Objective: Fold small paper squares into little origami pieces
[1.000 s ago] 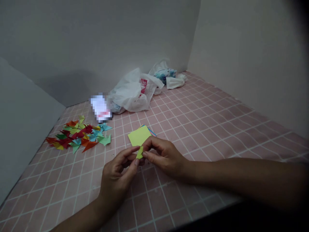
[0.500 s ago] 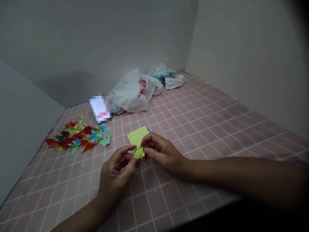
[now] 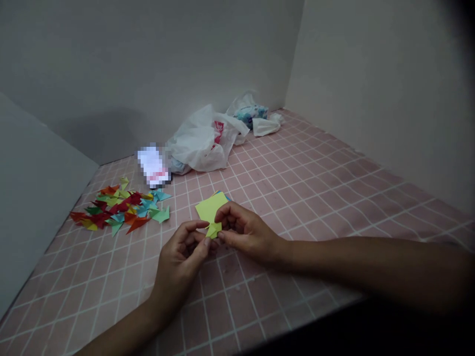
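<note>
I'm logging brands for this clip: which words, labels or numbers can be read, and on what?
No text reads clearly.
Red print on the crumpled white plastic bag: too blurred.
White pack with red marking: pixelated.
Blue-patterned pack at the back: too small.
Small folded yellow-green paper piece: no print.

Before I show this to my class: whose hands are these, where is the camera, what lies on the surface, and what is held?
The camera sits on a person's head, looking down at their own bare hands. The left hand and right hand together pinch a small folded yellow-green paper. Just behind lies a stack of square sheets, yellow on top. On the pink checked surface, a pile of folded coloured pieces lies left; white plastic bags lie further back.
</note>
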A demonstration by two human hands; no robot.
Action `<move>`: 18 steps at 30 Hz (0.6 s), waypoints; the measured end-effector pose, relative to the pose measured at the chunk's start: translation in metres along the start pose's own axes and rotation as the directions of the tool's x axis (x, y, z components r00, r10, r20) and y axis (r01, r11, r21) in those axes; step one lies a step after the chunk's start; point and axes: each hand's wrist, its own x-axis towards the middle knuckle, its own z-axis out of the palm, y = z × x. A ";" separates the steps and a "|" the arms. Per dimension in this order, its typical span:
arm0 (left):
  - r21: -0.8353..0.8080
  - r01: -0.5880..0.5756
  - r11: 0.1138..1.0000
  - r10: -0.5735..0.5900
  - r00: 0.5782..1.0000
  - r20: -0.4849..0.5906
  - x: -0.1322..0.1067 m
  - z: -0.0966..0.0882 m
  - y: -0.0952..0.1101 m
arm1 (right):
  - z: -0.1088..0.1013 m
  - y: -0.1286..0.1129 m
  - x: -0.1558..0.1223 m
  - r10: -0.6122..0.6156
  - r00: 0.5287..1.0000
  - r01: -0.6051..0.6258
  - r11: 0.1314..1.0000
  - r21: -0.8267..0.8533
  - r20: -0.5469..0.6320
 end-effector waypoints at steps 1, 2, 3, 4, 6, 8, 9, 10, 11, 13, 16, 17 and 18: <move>-0.015 0.025 1.000 -0.025 1.000 0.018 0.000 0.000 -0.001 | 0.000 0.000 0.000 0.001 1.000 -0.001 1.000 -0.001 0.003; -0.023 0.049 0.999 -0.048 0.998 0.033 0.001 -0.001 -0.002 | 0.000 0.000 0.000 0.002 1.000 -0.002 1.000 0.001 0.006; -0.021 0.064 0.998 -0.063 0.997 0.050 0.001 -0.001 -0.003 | 0.000 0.000 0.000 0.005 1.000 -0.005 1.000 0.001 0.008; -0.017 0.080 0.997 -0.079 0.995 0.066 0.002 -0.002 -0.004 | 0.000 0.000 0.000 0.007 1.000 -0.007 1.000 -0.002 0.007; -0.020 0.111 0.994 -0.109 0.989 0.096 0.003 -0.003 -0.006 | 0.000 0.000 0.000 0.010 1.000 -0.010 1.000 -0.020 0.000; -0.042 0.152 0.987 -0.147 0.983 0.113 0.004 -0.004 -0.007 | 0.000 0.001 0.000 0.012 1.000 -0.012 0.999 -0.030 -0.006; -0.056 0.170 0.984 -0.163 0.979 0.119 0.005 -0.004 -0.008 | 0.000 0.001 0.000 0.011 1.000 -0.011 0.999 -0.030 -0.007; -0.070 0.184 0.980 -0.175 0.977 0.123 0.005 -0.004 -0.008 | 0.000 0.002 0.000 0.011 1.000 -0.011 0.999 -0.030 -0.006; -0.081 0.194 0.978 -0.183 0.975 0.126 0.006 -0.004 -0.008 | 0.000 0.003 0.000 0.011 1.000 -0.011 1.000 -0.026 -0.005; -0.101 0.205 0.974 -0.191 0.973 0.129 0.007 -0.003 -0.009 | 0.000 0.004 0.000 0.013 1.000 -0.013 1.000 -0.022 -0.005; -0.115 0.207 0.972 -0.192 0.973 0.129 0.007 -0.003 -0.010 | 0.000 0.004 0.000 0.027 1.000 -0.027 1.000 -0.015 -0.009; -0.115 0.205 0.972 -0.190 0.973 0.130 0.006 -0.003 -0.010 | 0.000 0.004 0.000 0.035 0.999 -0.035 0.999 -0.011 -0.010; -0.116 0.203 0.972 -0.187 0.973 0.132 0.006 -0.003 -0.011 | 0.000 0.004 0.000 0.045 0.999 -0.045 0.999 -0.007 -0.009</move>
